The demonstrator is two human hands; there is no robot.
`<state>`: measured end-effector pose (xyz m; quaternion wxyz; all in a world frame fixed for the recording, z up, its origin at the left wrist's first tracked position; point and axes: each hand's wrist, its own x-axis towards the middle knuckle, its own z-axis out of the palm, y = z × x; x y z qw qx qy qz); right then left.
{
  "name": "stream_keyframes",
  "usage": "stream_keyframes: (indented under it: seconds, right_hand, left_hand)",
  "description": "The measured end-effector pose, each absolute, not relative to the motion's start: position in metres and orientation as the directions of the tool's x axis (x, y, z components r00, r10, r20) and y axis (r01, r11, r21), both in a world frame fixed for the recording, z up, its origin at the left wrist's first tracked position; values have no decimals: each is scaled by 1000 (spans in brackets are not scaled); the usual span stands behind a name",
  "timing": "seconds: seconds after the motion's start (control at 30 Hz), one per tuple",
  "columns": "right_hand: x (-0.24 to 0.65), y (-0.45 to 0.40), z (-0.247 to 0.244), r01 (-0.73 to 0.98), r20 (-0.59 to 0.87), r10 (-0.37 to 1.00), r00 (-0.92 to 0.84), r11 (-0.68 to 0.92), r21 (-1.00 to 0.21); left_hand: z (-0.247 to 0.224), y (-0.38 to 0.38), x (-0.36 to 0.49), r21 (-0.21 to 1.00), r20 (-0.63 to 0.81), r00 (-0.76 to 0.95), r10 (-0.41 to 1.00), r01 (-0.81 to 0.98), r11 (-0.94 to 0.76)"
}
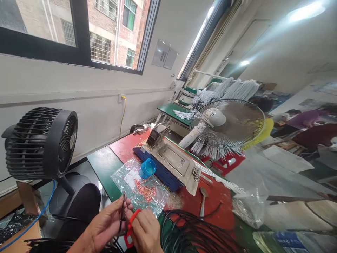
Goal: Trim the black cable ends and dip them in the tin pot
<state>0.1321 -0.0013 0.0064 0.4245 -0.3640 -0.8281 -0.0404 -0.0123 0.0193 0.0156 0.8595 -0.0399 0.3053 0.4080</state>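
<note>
My left hand (110,219) pinches the end of a thin black cable (122,211) between thumb and fingers at the bottom centre. Just right of it, my right hand (146,230) is closed around red-handled scissors (131,225), whose blades are mostly hidden between the hands. A bundle of black cables (192,233) lies to the right of my right hand. Beyond the hands, a clear plastic bag (119,175) lies flat with small red and yellow bits (146,191) on it, beside a blue cup (147,168).
A blue and metal machine (168,163) stands behind the cup. A spoon (202,203) lies on the red table top (221,203). A black fan (42,144) is at left, a white fan (213,119) behind the table. People (310,119) are at far right.
</note>
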Motion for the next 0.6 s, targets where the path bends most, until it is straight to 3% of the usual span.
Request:
stream_keyframes:
  seconds: [0.07, 0.17, 0.3, 0.4, 0.47, 0.53, 0.6]
  right_hand:
    - [129, 1, 10, 594, 719, 502, -481, 790, -153]
    - [124, 3, 11, 547, 726, 444, -525, 830, -112]
    - [128, 7, 14, 563, 773, 469, -426, 807, -179]
    - [145, 22, 26, 636, 735, 664, -136, 627, -449]
    - [162, 39, 37, 617, 590, 801, 101, 415, -669]
    - [179, 57, 47, 545, 439, 852, 284, 233, -805]
    - [191, 73, 51, 512, 368, 858, 358, 149, -846]
  left_hand:
    - [15, 20, -9, 99, -564, 497, 660, -753, 651]
    - [12, 19, -7, 71, -562, 484, 670, -779, 623]
    - [8, 17, -12, 129, -531, 488, 693, -762, 635]
    - [0, 19, -25, 345, -558, 386, 734, -696, 629]
    - [-9, 24, -38, 581, -534, 253, 807, -583, 568]
    - [-22, 30, -54, 801, -461, 99, 882, -380, 462]
    - [-37, 36, -72, 934, -350, -17, 936, -82, 348]
